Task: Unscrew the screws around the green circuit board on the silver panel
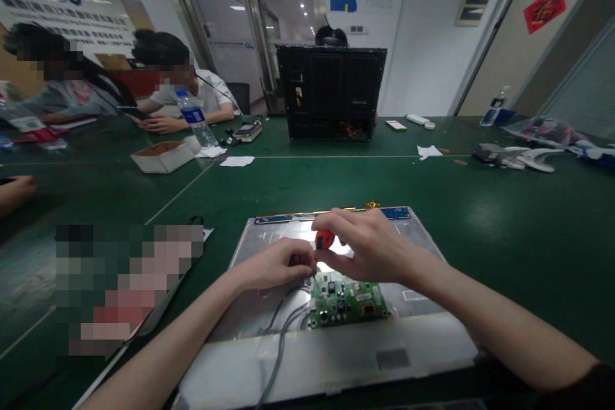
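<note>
A flat metallic panel [413, 346] lies on the green table, with a green circuit board [350, 300] on its middle and a blue strip board [278, 218] along its far edge. Above the circuit board's upper left corner, my right hand [360, 240] grips a round red object [325, 239] with a dark patch, between thumb and fingers. My left hand [283, 262] is pinched just left of it, at the board's corner; what its fingertips hold is too small to name. Grey cables [283, 339] run from the board's left side towards the panel's near edge.
A black casing [334, 93] stands upright at the back. Further left are a white open box [164, 157], a water bottle [196, 118] and two seated people. Grey-white tools [519, 157] and a plastic bag [548, 132] lie at the right.
</note>
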Demonstrator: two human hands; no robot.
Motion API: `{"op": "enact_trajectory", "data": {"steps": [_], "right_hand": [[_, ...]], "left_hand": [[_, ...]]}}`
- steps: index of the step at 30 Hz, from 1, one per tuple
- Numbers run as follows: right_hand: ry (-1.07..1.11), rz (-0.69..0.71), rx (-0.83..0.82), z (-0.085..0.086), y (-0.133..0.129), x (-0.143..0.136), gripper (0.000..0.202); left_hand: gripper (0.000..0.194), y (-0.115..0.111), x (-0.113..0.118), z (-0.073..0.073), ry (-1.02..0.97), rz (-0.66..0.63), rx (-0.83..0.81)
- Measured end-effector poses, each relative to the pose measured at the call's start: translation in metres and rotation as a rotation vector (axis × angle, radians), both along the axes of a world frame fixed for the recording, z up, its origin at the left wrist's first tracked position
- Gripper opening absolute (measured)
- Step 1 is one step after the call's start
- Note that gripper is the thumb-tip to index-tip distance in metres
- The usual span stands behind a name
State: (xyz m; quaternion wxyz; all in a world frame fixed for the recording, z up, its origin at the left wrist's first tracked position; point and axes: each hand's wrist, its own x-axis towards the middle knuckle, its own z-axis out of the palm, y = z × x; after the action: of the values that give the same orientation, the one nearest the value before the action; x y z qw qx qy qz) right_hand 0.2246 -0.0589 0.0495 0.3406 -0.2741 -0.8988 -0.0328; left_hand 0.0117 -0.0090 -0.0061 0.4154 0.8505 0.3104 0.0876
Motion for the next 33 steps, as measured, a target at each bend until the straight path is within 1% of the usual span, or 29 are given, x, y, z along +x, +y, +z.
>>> {"op": "enact_trajectory", "data": {"steps": [5,9,15,18,21,24,29,33], "right_hand": [[-0.012,-0.005,0.017,-0.003,0.002,0.001,0.022],[-0.005,-0.049,0.021,-0.003,0.002,0.002,0.022],[0.007,-0.076,-0.036,-0.003,0.000,0.001,0.019],[0.002,-0.058,-0.070,-0.002,-0.001,0.000,0.024],[-0.022,-0.038,-0.124,0.001,-0.002,0.000,0.029],[-0.069,-0.042,-0.180,0.008,-0.003,0.000,0.030],[-0.148,-0.115,-0.202,0.017,0.001,-0.005,0.023],[-0.187,-0.210,-0.160,0.022,0.007,-0.011,0.023]], "left_hand": [[0.010,0.001,0.000,0.001,0.001,-0.023,-0.033],[0.009,0.002,0.000,0.000,-0.011,-0.020,-0.027],[0.011,0.002,-0.001,-0.002,-0.016,-0.040,-0.026],[0.013,0.003,-0.002,-0.004,-0.009,-0.022,-0.022],[0.013,0.003,-0.002,-0.006,-0.011,-0.017,-0.032],[0.012,0.004,-0.002,-0.006,-0.017,-0.023,-0.041],[0.008,0.003,-0.002,-0.002,-0.015,-0.050,-0.018],[0.012,0.000,-0.002,-0.002,0.013,0.007,-0.041]]}}
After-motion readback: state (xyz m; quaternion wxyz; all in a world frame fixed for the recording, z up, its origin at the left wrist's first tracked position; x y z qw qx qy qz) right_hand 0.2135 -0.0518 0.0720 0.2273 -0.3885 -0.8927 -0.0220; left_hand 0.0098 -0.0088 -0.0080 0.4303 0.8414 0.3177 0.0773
